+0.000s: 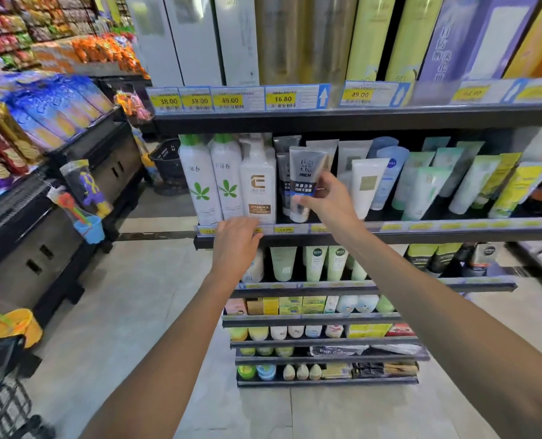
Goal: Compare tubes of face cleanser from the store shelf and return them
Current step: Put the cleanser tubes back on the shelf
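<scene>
A grey tube of men's face cleanser (304,172) with a blue label band and a white cap stands cap-down at the front of the middle shelf (421,233). My right hand (328,199) grips it from the right, thumb across the lower part and fingers behind. More grey tubes (284,147) of the same kind stand behind it. My left hand (236,245) hovers with loose fingers over the shelf's front rail, below a white pump bottle (258,185), holding nothing.
White and pale green tubes (366,185) fill the shelf to the right of my right hand. Two white spray bottles (212,182) stand to the left. Lower shelves carry more tubes and boxes. A snack display (57,147) and a basket (3,407) are at the left.
</scene>
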`<act>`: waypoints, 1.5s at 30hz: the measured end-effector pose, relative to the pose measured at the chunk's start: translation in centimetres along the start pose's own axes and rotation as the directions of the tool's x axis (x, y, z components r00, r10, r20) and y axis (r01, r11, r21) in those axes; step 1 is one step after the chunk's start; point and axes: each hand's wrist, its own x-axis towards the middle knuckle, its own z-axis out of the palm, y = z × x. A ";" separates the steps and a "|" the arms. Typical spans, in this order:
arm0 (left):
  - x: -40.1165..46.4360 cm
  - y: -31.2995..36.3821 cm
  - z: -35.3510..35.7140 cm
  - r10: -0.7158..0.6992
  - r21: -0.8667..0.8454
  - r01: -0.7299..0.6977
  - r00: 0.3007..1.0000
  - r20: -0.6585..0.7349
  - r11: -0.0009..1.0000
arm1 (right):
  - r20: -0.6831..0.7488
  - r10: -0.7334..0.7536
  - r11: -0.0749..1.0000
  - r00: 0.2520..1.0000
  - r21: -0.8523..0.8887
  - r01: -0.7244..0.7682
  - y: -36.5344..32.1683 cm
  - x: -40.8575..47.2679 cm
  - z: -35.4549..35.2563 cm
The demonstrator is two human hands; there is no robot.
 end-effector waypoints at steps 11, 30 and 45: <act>-0.3 0.1 0.2 0.000 -0.009 0.000 0.999 -0.040 1.000 | 0.064 0.059 0.971 0.996 -0.234 -0.042 2.1 1.5 0.7; -0.7 0.7 0.1 -0.033 -0.006 0.033 0.999 -0.021 0.999 | 0.124 0.081 0.939 0.989 -0.342 -0.034 3.7 2.5 0.8; -14.5 2.5 -3.0 -0.296 0.013 0.302 0.942 -0.160 0.953 | 0.586 -0.252 0.551 0.771 -0.568 0.611 4.0 -10.3 -0.2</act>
